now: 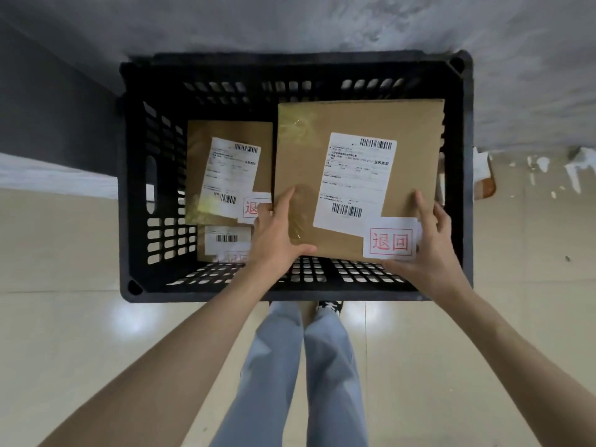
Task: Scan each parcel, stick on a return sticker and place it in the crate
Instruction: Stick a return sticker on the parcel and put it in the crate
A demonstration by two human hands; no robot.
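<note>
Gripped by left hand [274, 233] and right hand [432, 250] (thumbs on top), the cardboard parcel [354, 124] could be wedged askew if released unevenly.

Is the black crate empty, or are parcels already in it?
Not empty: two labelled parcels lie in the crate on its left; the left hand and right hand hold a third parcel at its right.

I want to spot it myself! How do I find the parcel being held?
Find the black crate on the floor. Over its right side, the left hand and right hand hold a flat brown parcel. Unlike the smaller parcels lying inside, it is held.
</note>
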